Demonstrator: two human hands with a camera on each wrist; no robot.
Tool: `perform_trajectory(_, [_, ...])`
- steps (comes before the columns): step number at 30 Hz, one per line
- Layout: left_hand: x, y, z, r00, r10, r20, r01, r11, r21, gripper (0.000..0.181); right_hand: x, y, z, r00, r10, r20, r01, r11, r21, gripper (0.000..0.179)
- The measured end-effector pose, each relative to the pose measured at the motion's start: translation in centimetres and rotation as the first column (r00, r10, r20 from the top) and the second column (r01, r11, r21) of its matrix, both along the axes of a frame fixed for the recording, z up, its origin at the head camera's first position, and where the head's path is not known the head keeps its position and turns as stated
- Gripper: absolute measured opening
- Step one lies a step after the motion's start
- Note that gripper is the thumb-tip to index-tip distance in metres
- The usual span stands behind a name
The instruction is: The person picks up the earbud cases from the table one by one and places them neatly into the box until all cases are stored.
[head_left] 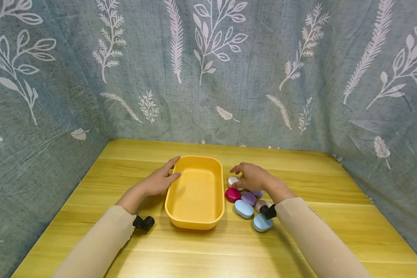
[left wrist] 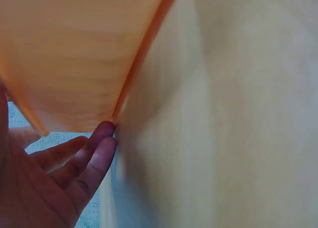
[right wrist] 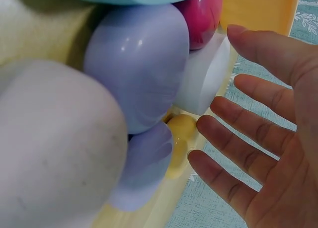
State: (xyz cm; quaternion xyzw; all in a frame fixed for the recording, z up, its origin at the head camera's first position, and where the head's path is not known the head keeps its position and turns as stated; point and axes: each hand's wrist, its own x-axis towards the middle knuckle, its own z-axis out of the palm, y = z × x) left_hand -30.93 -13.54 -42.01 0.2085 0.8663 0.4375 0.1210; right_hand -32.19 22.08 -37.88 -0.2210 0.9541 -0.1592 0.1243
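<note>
Between the wooden counter's [head_left: 316,235] side edges, the relaxed left hand [head_left: 157,181] touches a yellow plastic tray [head_left: 194,193], while the spread-fingered right hand [head_left: 253,177], at the smooth white oval [right wrist: 206,79] right of it, could bump and scatter crowded, glossy coloured ovals [head_left: 244,209].

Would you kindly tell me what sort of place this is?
Probably a filming booth: blue leaf-print fabric behind a yellow wood-grain table, with a black device at each wrist.

A wood-grained table [head_left: 142,251] carries a yellow tray [head_left: 194,224]; right of the tray lie a white piece [head_left: 232,180], crimson piece [head_left: 233,195], two purple pieces [head_left: 248,199], pale piece [head_left: 260,204], yellow object [right wrist: 180,143] and, by its near end, two light-blue pieces [head_left: 243,209].
</note>
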Motion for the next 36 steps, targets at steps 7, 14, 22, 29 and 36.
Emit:
perform_trajectory(7, [0.4,0.2,-0.3,1.0,0.021,-0.013,-0.021,0.999,0.034,0.059,-0.2,-0.2,-0.2,1.0,-0.001,0.0,0.001,1.0,0.007,0.052])
perform_trajectory(14, [0.4,0.4,-0.6,0.999,0.022,-0.043,-0.02,0.998,0.056,0.057,-0.1,-0.5,-0.5,1.0,-0.014,0.011,0.014,0.999,0.03,0.047])
perform_trajectory(22, [0.3,0.4,-1.4,1.0,0.026,-0.002,-0.026,0.992,0.127,0.056,-0.3,-0.7,-0.6,1.0,0.011,0.006,-0.011,0.999,0.042,0.042])
perform_trajectory(29, [0.6,0.4,-1.8,1.0,0.004,0.008,-0.006,0.981,0.196,0.057,-0.2,-0.9,-0.6,0.998,0.056,-0.021,-0.055,0.997,0.056,0.039])
perform_trajectory(36, [0.2,0.4,-2.5,1.0,-0.003,0.013,-0.001,0.972,0.237,0.057,-0.4,-1.1,-0.6,0.996,0.071,-0.059,-0.066,0.994,0.081,0.043])
